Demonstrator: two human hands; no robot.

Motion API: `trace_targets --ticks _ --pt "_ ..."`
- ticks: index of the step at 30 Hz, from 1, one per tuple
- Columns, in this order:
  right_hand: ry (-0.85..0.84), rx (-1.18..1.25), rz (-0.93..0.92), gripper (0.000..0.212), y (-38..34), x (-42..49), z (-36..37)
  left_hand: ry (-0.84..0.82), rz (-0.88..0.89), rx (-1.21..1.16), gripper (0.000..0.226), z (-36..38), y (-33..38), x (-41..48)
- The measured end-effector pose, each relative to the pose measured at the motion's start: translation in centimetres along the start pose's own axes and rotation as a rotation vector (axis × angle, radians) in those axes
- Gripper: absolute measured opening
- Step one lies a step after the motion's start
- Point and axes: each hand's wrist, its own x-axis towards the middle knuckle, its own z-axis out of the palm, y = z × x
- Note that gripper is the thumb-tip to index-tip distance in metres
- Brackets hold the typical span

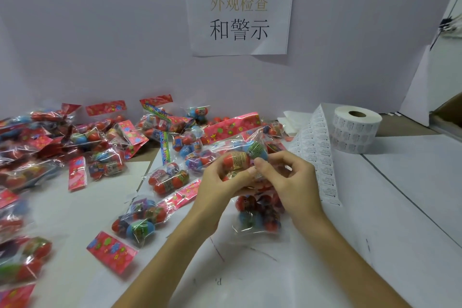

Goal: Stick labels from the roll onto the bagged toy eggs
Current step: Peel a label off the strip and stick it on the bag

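Seen from the head camera, both hands meet above the table [405, 210]. The left hand [221, 180] curls its fingers round a bag [237, 159] of toy eggs, and the right hand [293, 181] pinches the same bag between thumb and fingertips. The label strip [315, 155] trails from the roll [356, 131] just to their right, and more bags [100, 137] lie heaped on the left.

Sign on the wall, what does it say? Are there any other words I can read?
"外观检查": gold, top line of the sign.
"和警示": black, bottom line of the sign.
Label strip: print too small to read.
Roll: print too small to read.
Egg bags: wrapper print blurred, unreadable.
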Motion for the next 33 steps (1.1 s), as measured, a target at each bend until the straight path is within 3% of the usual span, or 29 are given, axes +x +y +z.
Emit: trace_targets --ticks 5,9,14,22,26,33 --pt "-0.055 0.084 0.043 0.006 -0.3 0.3 -0.5 -0.035 -0.042 -0.027 0.029 -0.1 0.2 0.0" --pt "-0.080 0.087 0.073 0.011 -0.3 0.4 -0.9 -0.026 -0.063 -0.022 0.035 -0.3 0.4 0.2" --pt "-0.111 0.074 0.067 0.003 -0.4 0.0 -0.6 -0.010 -0.030 0.006 0.036 -0.3 0.2 0.2" --pt "-0.102 0.084 0.033 0.008 -0.1 0.2 -0.6 -0.043 -0.014 0.063 0.058 -0.2 0.2 0.1" --pt "-0.141 0.087 0.033 0.011 -0.3 0.4 -0.9 -0.127 -0.055 -0.042 0.058 -0.6 0.5 0.2" --pt "-0.171 0.127 0.118 0.009 -0.5 0.4 -1.4 -0.133 -0.137 -0.118 0.065 -0.7 0.8 0.3"
